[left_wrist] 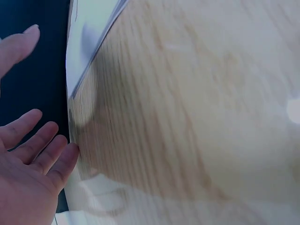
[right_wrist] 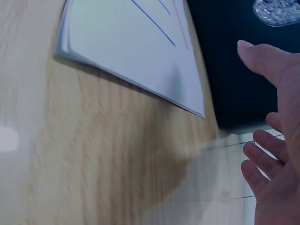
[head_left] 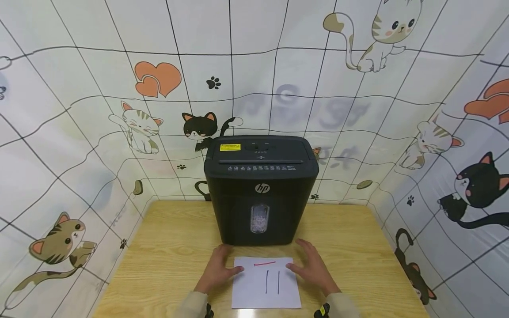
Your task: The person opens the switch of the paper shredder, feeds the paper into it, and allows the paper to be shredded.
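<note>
A small stack of white paper (head_left: 254, 287) lies on the table, its top sheet marked with one red line and two dark blue lines. In the head view my left hand (head_left: 218, 268) is at the paper's left side and my right hand (head_left: 312, 268) at its right. Both hands hold nothing; their fingers are spread and relaxed, thumbs toward the paper. Just behind the paper stands a black HP paper shredder (head_left: 238, 212), with a slot on top and a small window showing shredded bits. The right wrist view shows several layered sheets (right_wrist: 136, 61) and the right hand (right_wrist: 281, 136) beside the shredder.
The wooden table (head_left: 167, 247) extends to both sides of the shredder. A white cloth wall (head_left: 254, 26) printed with cats and grid lines surrounds the table at the back, left and right. A yellow label (head_left: 230, 147) is stuck on the shredder's top.
</note>
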Tool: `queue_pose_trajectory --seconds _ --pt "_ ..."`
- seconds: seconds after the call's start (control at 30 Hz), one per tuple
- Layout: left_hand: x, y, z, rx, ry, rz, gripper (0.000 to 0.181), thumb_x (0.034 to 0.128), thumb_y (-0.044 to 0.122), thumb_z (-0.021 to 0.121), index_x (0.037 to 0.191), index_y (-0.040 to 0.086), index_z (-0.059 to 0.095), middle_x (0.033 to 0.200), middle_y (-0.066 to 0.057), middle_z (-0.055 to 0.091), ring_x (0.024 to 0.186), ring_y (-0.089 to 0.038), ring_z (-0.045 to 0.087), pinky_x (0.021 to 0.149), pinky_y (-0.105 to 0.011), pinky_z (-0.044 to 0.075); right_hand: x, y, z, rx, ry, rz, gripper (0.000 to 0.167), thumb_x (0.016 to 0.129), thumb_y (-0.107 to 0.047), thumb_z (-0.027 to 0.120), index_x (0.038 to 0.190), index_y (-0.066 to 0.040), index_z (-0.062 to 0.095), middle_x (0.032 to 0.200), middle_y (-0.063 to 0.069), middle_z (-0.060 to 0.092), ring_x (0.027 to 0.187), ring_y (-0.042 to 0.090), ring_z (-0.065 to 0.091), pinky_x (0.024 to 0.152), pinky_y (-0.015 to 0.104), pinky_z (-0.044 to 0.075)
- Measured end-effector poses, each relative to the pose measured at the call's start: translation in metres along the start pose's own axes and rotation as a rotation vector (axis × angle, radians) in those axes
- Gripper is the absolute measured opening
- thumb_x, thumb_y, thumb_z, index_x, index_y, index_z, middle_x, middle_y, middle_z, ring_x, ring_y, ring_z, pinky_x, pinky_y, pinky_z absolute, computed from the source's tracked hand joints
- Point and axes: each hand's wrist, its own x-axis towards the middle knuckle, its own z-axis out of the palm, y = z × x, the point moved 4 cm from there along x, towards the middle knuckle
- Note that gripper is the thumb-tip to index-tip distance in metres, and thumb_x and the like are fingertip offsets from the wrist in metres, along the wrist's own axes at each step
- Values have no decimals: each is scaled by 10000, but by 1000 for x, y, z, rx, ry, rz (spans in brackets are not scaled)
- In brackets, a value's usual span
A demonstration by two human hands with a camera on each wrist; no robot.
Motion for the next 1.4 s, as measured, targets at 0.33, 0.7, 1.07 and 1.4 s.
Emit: queue_pose_trajectory --seconds 0.33,0.7,1.07,1.4 --pt "3 20 8 152 -73 76 720 644 295 953 1203 -64 676 1204 -177 627 1111 -327 542 954 -481 525 -5 0 18 -72 -61 -14 760 760 -334 910 1390 -40 604 1438 132 553 1346 356 506 1115 566 428" --pt "5 17 15 265 -89 67 581 641 294 962 1123 54 745 1119 -54 592 1063 -240 504 903 -407 520 -10 1 24 -134 -114 74 671 730 -320 934 1301 -78 678 1430 109 537 1321 307 494 1098 532 457" --pt "2 17 15 218 -25 31 524 629 244 963 1080 104 737 1108 -5 618 1055 -214 512 904 -404 519 -13 2 28 -109 -99 109 594 769 -285 907 1295 -117 686 1442 101 539 1345 339 487 1107 562 439" --pt "4 15 18 127 -11 -57 217 805 92 850 756 170 654 805 72 574 751 -53 464 651 -225 407 -10 5 31 -103 -80 105 612 742 -283 923 1278 -132 668 1437 87 550 1339 326 489 1121 550 429"
